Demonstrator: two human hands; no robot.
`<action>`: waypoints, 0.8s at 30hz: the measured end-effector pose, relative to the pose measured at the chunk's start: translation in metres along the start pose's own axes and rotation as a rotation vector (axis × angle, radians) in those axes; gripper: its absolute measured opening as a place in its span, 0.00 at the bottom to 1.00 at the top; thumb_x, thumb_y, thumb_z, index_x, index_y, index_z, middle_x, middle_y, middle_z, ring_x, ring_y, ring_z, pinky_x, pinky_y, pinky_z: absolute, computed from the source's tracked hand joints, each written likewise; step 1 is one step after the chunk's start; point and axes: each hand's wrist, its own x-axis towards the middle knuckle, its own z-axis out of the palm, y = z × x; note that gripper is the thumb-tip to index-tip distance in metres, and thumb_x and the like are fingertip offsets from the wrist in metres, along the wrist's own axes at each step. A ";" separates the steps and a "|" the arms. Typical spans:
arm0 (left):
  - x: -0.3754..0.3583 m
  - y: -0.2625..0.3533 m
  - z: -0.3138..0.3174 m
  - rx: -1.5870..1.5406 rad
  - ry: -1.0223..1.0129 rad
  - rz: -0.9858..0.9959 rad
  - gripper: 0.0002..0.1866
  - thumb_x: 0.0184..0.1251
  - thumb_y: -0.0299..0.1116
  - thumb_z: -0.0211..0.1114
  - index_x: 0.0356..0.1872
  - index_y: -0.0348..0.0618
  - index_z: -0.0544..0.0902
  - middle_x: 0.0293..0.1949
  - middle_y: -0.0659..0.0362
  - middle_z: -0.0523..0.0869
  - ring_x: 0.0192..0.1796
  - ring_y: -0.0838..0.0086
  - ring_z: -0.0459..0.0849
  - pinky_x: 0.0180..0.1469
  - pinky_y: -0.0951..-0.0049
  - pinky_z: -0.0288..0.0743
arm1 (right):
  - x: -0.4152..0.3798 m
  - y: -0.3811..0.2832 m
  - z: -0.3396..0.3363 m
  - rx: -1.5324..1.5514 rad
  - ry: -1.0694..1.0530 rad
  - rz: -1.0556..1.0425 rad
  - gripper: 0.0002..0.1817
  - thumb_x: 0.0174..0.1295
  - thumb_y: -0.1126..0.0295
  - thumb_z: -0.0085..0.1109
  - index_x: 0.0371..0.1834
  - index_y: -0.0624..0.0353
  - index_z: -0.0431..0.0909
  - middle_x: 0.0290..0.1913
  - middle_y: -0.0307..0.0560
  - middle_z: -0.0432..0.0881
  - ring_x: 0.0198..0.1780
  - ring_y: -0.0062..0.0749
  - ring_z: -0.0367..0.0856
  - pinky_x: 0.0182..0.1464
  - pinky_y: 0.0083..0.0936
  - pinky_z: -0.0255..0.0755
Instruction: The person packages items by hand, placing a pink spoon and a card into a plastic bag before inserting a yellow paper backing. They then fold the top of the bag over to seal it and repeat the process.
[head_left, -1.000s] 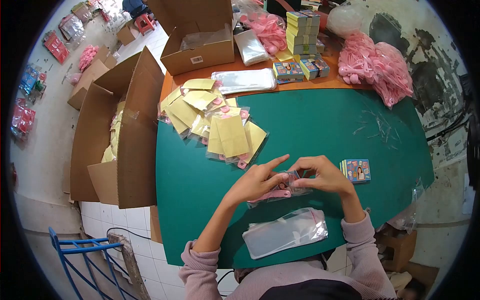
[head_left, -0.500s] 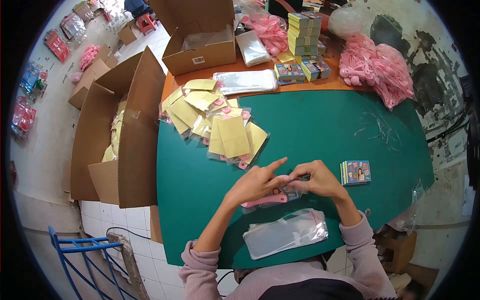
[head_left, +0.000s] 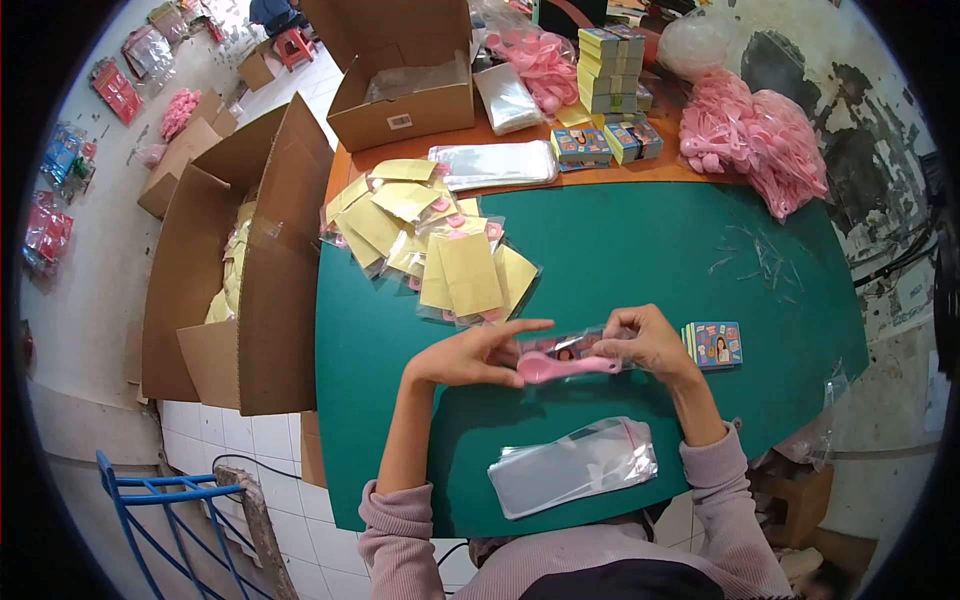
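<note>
Over the middle of the green table, a clear plastic packet with a pink spoon [head_left: 565, 367] and a printed card [head_left: 566, 350] inside lies between my two hands. My right hand [head_left: 645, 342] pinches the packet's right end. At its left end is my left hand [head_left: 480, 356], its fingers spread and the fingertips near the spoon's bowl. Below them a pile of empty clear bags [head_left: 575, 468] rests close to the table's front edge. A short stack of printed cards [head_left: 716, 344] sits just right of my right hand.
Filled packets with yellow backs [head_left: 465, 272] are heaped at the table's left. A large cardboard box [head_left: 285, 270] stands left of the table. Behind are an open carton [head_left: 425, 120], card stacks [head_left: 608, 75] and bagged pink spoons [head_left: 755, 140]. Plastic scraps [head_left: 765, 260] lie right.
My hands have moved apart, the left one to the left and the right one slightly up. The packet is raised and turned, with the spoon's bowl now showing at its left end.
</note>
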 end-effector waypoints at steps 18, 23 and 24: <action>0.046 0.000 0.060 -0.806 0.414 -0.148 0.17 0.72 0.33 0.45 0.57 0.37 0.66 0.50 0.53 0.78 0.51 0.68 0.79 0.49 0.66 0.79 | 0.009 0.001 0.014 -0.436 0.249 -0.337 0.22 0.50 0.72 0.61 0.52 0.60 0.74 0.54 0.51 0.71 0.44 0.35 0.77 0.44 0.27 0.75; 0.031 0.000 0.072 -0.802 0.462 -0.195 0.18 0.72 0.33 0.44 0.58 0.36 0.65 0.51 0.51 0.77 0.50 0.68 0.80 0.50 0.66 0.78 | 0.025 0.022 0.015 -0.268 0.328 -0.192 0.23 0.49 0.76 0.63 0.50 0.65 0.73 0.37 0.46 0.78 0.33 0.25 0.76 0.37 0.22 0.75; 0.025 0.001 0.075 -0.750 0.435 -0.196 0.19 0.72 0.32 0.44 0.60 0.35 0.63 0.51 0.50 0.77 0.51 0.67 0.80 0.49 0.66 0.78 | 0.026 0.021 0.015 -0.260 0.375 -0.186 0.22 0.49 0.75 0.64 0.49 0.64 0.73 0.41 0.49 0.76 0.34 0.27 0.77 0.36 0.22 0.75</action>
